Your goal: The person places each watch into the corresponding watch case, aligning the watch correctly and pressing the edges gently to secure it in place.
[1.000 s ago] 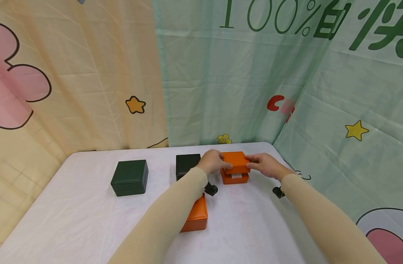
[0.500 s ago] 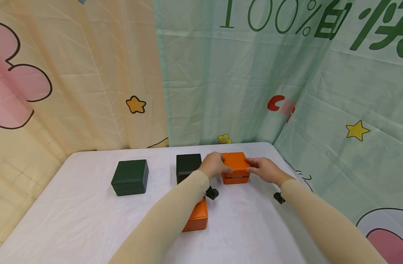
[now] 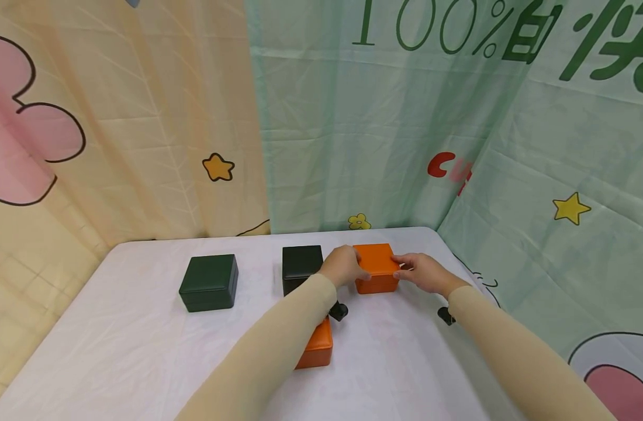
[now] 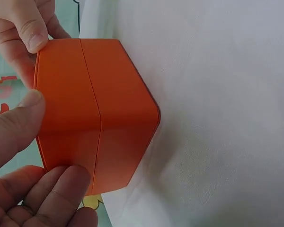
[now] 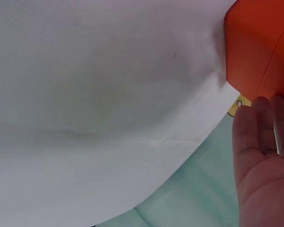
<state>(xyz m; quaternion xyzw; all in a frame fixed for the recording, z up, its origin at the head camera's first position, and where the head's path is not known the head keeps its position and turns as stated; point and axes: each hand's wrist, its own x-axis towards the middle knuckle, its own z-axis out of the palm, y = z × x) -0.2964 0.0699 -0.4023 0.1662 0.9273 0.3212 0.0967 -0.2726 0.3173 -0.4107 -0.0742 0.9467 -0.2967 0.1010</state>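
A small orange box (image 3: 376, 280) with a smooth leather-like skin stands at the back right of the table, its lid down. In the left wrist view only a thin seam shows between the lid and base of the box (image 4: 97, 118). My left hand (image 3: 344, 268) grips the lid at its left side, thumb at the front edge and fingers along the side. At the opposite side my right hand (image 3: 425, 272) holds the lid, thumb at the front corner. The right wrist view shows fingers of this hand (image 5: 270, 156) against the box's side. The inside is hidden.
A black box (image 3: 302, 262) stands just left of my left hand. Nearer me, another orange box (image 3: 318, 348) is partly covered by my left sleeve. A dark green box (image 3: 210, 283) sits farther left on the white-covered table (image 3: 116, 339). Printed curtains (image 3: 353, 128) hang behind.
The orange box's lid has come down onto its base; the gap with something white inside is gone. Both hands have lowered slightly with the lid.
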